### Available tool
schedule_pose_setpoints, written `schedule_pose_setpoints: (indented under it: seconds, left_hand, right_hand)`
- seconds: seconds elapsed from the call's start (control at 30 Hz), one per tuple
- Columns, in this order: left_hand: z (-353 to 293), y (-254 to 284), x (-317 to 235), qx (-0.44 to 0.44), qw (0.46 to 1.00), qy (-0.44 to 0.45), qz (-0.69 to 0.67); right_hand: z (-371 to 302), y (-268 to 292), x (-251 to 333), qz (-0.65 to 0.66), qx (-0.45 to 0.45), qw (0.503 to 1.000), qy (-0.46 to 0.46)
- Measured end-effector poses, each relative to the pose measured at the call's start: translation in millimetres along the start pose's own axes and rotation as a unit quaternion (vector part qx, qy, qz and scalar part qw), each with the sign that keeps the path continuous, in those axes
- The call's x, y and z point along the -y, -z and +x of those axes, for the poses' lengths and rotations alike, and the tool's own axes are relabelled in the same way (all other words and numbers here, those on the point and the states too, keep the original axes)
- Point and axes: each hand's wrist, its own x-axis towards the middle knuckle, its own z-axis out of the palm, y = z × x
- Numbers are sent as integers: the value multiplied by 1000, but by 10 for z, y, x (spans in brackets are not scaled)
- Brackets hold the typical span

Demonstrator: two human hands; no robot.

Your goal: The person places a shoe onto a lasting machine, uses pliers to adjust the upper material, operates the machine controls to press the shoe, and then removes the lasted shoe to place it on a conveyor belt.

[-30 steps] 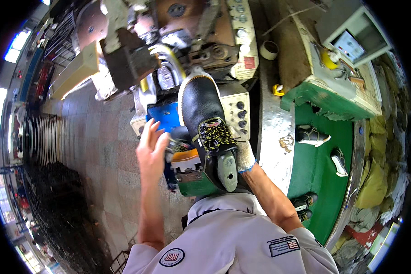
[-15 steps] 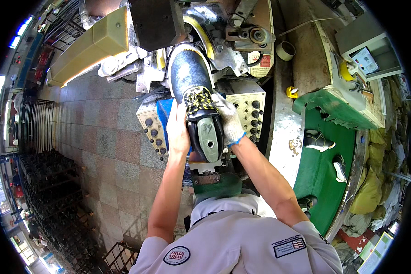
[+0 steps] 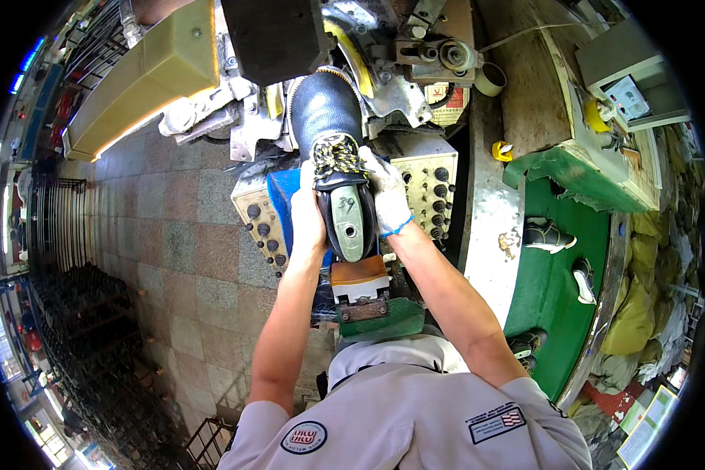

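A black leather shoe (image 3: 326, 110) with black-and-yellow laces sits on a grey-green shoe last (image 3: 348, 223), its toe up inside the machine (image 3: 380, 82). My bare left hand (image 3: 307, 207) wraps the shoe's left side near the heel. On the other side my right hand (image 3: 385, 194), in a white knit glove with a blue cuff, grips the shoe by the laces and collar. The fingertips of both hands are partly hidden by the shoe. Just below the heel is the machine's brown pad (image 3: 359, 270) on a metal bracket.
Control boxes with black knobs (image 3: 431, 188) flank the shoe. A yellowish machine cover (image 3: 149, 78) juts out at upper left. Several shoes (image 3: 547, 235) lie on the green surface (image 3: 556, 313) at right. Racks packed with dark items (image 3: 82, 329) stand at left.
Both hands have moved the shoe slightly up and away from me, further into the machine. Its heel has risen, uncovering the brown pad below.
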Motion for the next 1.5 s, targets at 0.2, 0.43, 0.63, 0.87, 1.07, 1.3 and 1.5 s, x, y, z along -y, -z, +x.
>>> schedule_pose_setpoints:
  seconds: [0.2, 0.43, 0.63, 0.87, 1.07, 1.3, 1.5]
  left_hand:
    - [83, 67, 131, 29, 999, -4, -29]
    - [54, 37, 114, 53, 997, -20, -58]
    - [50, 1, 74, 77, 992, -94, -31]
    - [89, 70, 148, 76, 983, -154, 63]
    - [12, 13, 40, 91, 988, -122, -3]
    - [51, 594, 420, 27, 987, -96, 123]
    - [-762, 1502, 1754, -54, 852, 6, 521]
  right_hand:
    - [0, 96, -126, -78, 20, 994, 78]
    - [35, 122, -109, -77, -3, 997, 24]
    - [62, 74, -113, -42, -2, 998, 37]
    - [10, 6, -87, -72, -42, 996, 37]
    - [21, 45, -154, -66, -44, 996, 52]
    - [-215, 255, -27, -300, -158, 934, 113]
    - [-1200, 1192, 311, -117, -96, 985, 88]
